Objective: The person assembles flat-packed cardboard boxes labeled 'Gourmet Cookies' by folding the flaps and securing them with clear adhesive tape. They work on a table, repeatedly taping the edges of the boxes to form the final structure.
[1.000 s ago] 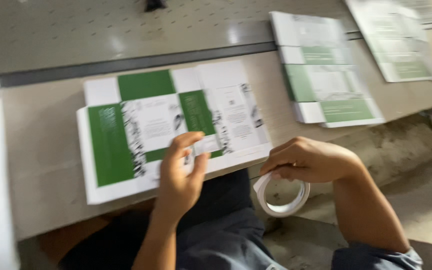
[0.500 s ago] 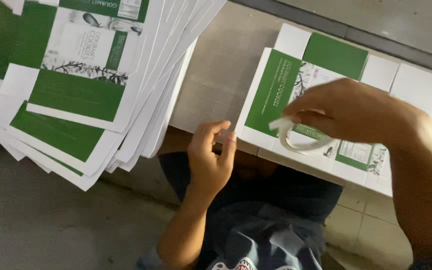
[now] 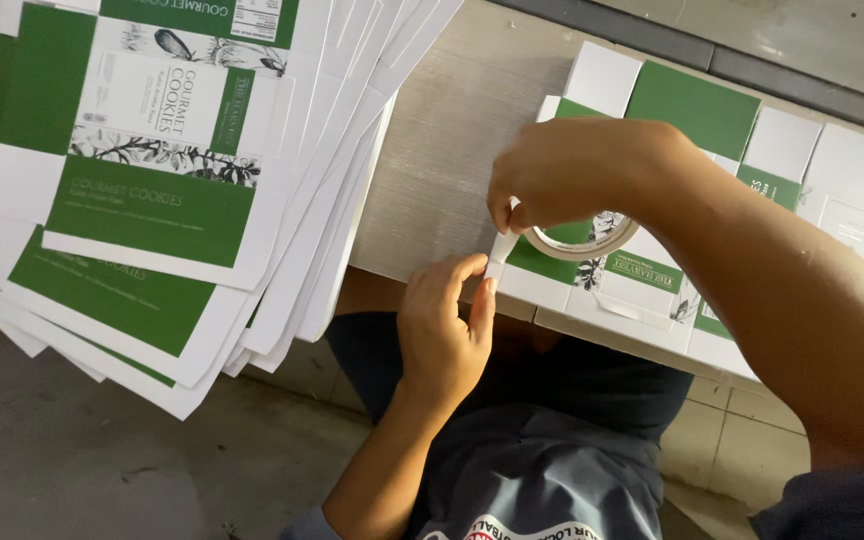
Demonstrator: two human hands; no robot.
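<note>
- A pale wooden tabletop (image 3: 452, 150) spreads beyond the fingertips of both hands, its near edge running just past the left hand's knuckles.
- A large fanned stack of flat, unfolded green-and-white carton blanks (image 3: 152, 180) lies well to the left of the left hand's fingers and overhangs the table edge.
- A smaller stack of the same flat cartons (image 3: 712, 120) lies directly under the right hand's fingers and stretches away to the right of them.
- The right hand (image 3: 572, 170) hovers curled over the near corner of that smaller stack. Its thumb and forefinger are pinched together on the rim of a tape roll.
- The left hand (image 3: 442, 335) sits just below and left of the right hand's fingers. Its thumb and forefinger close on the free end of a short tape strip.
- The roll of whitish tape (image 3: 584, 238) hangs just beneath the right fingers, resting against the carton.
- The pale tape strip (image 3: 500, 252) runs between the two pinching fingertips.
</note>
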